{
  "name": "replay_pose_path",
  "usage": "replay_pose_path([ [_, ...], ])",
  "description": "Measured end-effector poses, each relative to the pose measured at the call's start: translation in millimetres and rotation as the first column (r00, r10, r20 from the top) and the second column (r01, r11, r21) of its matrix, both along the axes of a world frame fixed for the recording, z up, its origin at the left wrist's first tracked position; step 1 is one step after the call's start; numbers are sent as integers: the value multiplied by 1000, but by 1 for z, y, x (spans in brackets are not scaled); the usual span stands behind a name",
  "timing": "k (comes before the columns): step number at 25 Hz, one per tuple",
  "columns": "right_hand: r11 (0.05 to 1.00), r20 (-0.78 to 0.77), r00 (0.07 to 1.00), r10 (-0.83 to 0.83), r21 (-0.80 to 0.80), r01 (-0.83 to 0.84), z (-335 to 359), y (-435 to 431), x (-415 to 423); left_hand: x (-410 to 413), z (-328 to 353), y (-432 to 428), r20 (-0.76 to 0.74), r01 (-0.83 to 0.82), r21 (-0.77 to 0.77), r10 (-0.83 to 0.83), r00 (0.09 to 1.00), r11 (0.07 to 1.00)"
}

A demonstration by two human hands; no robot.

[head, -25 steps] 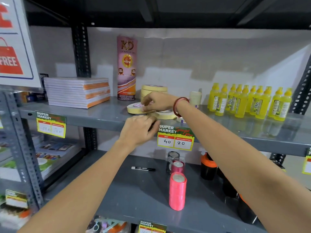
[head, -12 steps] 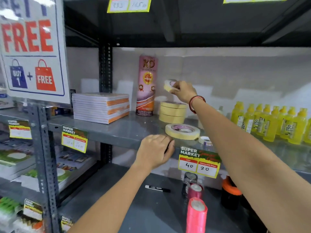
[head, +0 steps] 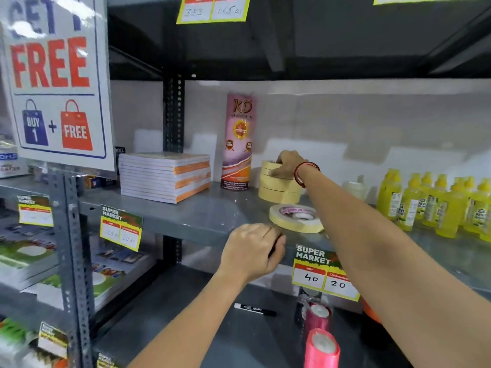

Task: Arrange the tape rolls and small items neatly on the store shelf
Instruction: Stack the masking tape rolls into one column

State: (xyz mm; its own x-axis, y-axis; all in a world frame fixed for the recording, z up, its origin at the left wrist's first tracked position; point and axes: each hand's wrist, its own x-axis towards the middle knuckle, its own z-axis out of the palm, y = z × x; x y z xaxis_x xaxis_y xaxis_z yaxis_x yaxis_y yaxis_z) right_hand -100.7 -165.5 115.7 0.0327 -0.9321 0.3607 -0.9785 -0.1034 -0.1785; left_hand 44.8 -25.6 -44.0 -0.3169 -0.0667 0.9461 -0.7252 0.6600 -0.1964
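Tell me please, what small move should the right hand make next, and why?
Probably let go of the stack of tape rolls and reach for the loose tape roll. The right hand rests on the stack's top, while that roll lies alone near the shelf edge.

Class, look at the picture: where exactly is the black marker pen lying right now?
The black marker pen lies flat on the lower grey shelf, below the left hand and left of the pink ribbon rolls.

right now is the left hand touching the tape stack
No, the left hand grips the shelf's front edge, while the right hand rests on the tape stack.
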Motion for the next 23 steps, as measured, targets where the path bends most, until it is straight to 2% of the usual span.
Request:
replay_pose_path([
  [4,1000,-28,1000,14,-12,-14,0,-2,-2,-1,0,-1,-6,2,-31,-2,1000,1000],
  [7,977,50,998,29,-213,-17,3,22,3,0,1,0,-4,-11,-35,11,1000,999],
  [8,976,98,994,53,-216,-31,5,35,3,0,1,2,-6,-18,-36,17,1000,999],
  [9,992,125,989,73,-115,-59,8,50,4,1,3,4,-3,-22,-29,22,1000,999],
  [10,992,132,988,77,90,-89,7,69,7,0,4,6,1,-28,-21,28,1000,999],
  [12,875,82,995,59,475,-91,-3,104,16,0,7,7,-5,-45,-28,45,999,999],
  [13,842,45,997,55,535,-71,-11,114,17,-1,8,9,-10,-42,-25,42,999,999],
  [18,953,-17,997,79,293,-71,-30,134,26,-1,5,8,-10,-78,-2,78,997,997],
  [21,981,-10,998,61,186,-58,-12,149,25,-2,3,8,-4,-63,15,63,998,998],
  [23,997,26,997,67,30,-67,12,152,21,-1,1,6,-4,-41,15,41,999,999],
])
